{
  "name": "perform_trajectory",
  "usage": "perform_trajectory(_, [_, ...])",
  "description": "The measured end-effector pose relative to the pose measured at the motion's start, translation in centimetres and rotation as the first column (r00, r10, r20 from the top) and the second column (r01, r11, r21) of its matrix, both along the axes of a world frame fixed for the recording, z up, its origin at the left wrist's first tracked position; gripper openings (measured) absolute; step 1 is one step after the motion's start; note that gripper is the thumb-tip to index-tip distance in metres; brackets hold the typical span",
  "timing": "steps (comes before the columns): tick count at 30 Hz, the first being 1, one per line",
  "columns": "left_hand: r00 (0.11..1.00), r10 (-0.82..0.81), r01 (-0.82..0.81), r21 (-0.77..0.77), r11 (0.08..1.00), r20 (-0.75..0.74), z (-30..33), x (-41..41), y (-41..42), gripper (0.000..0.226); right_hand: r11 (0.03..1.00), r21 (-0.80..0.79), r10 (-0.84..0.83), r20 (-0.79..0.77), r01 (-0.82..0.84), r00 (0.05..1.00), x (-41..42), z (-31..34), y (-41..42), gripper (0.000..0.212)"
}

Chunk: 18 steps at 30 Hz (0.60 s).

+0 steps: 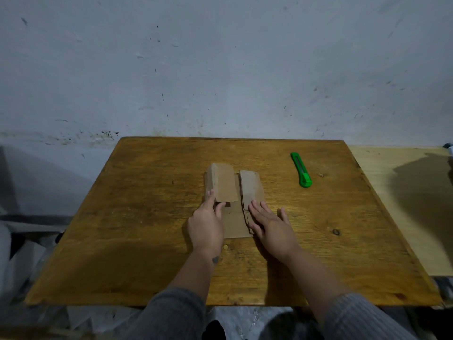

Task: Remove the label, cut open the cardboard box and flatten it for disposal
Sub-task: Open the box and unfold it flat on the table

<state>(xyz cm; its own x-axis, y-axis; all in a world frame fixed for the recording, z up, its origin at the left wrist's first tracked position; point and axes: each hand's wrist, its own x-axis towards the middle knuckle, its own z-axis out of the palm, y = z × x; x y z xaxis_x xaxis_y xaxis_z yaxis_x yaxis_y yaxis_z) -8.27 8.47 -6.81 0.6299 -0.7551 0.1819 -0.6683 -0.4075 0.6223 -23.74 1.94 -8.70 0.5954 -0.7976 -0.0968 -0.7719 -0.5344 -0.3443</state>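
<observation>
Item: cardboard box [234, 204], brown, cut open and spread near the middle of a wooden table [147, 241]; its near panels lie flat on the tabletop, while the far left flap stands raised and tilted, and the far right flap lies low, close to the surface. No label can be made out on the visible faces. Left hand [207, 225]: at the left edge of the cardboard, thumb and forefinger pinching the near corner of the raised flap, wrist resting low toward the table. Right hand [269, 223]: laid palm down on the right side of the cardboard, fingers straight and spread, pressing the panel flat, grasping nothing; the little finger reaches out over the bare wood. Utility knife [301, 173]: green body, lying on the table to the far right of the box, well apart from both hands, its length running roughly away from the person; whether the blade is extended cannot be told. Sleeves [176, 315]: grey ribbed fabric pushed up on both forearms at the near edge of the view. Surroundings: scuffed pale wall [220, 69] directly behind the table; a lighter wooden surface [404, 192] adjoining the table on the right, partly in shadow.
</observation>
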Motion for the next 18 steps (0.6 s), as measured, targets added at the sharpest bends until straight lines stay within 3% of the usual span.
perform_trajectory(4, [0.998, 0.018, -0.02, 0.049, 0.999, 0.052, 0.3, -0.9, -0.5, 0.036, 1.0, 0.005, 0.011, -0.008, -0.011, 1.0, 0.0, 0.0, -0.1, 0.054])
perform_trajectory(12, [0.952, -0.215, 0.163, 0.234, 0.958, 0.216, -1.9, -1.2, -1.8, 0.039, 0.999, 0.009, 0.037, -0.008, -0.037, 0.999, 0.2, -0.3, 0.0, 0.055])
perform_trajectory(18, [0.882, -0.354, 0.21, 0.413, 0.886, 0.311, -2.0, -0.9, -1.7, 0.046, 1.0, 0.016, 0.025, 0.008, -0.025, 1.0, 0.3, -0.6, 0.2, 0.061])
